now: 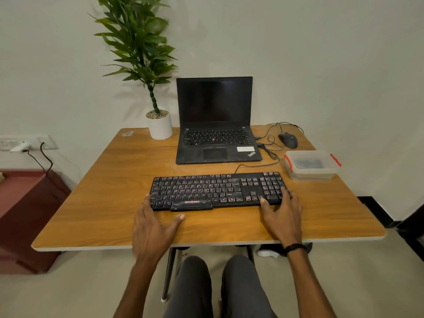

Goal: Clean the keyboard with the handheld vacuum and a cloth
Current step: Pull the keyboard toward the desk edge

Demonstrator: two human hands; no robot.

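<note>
A black wired keyboard [215,190] lies flat near the front middle of the wooden table [96,203]. My left hand [152,230] rests on the table at the keyboard's near left corner, fingertips touching its edge, thumb spread out on the wood. My right hand [283,215] lies at the near right corner, fingers reaching over the number pad and thumb at the front edge. Neither hand holds anything lifted. No vacuum is in view. A dark cloth-like thing shows inside the closed box, too blurred to tell.
An open black laptop [215,125] stands behind the keyboard. A potted plant [159,125] is at the back left, a mouse [288,140] with loose cables at the back right. A clear lidded box [311,165] with red clips sits to the keyboard's right.
</note>
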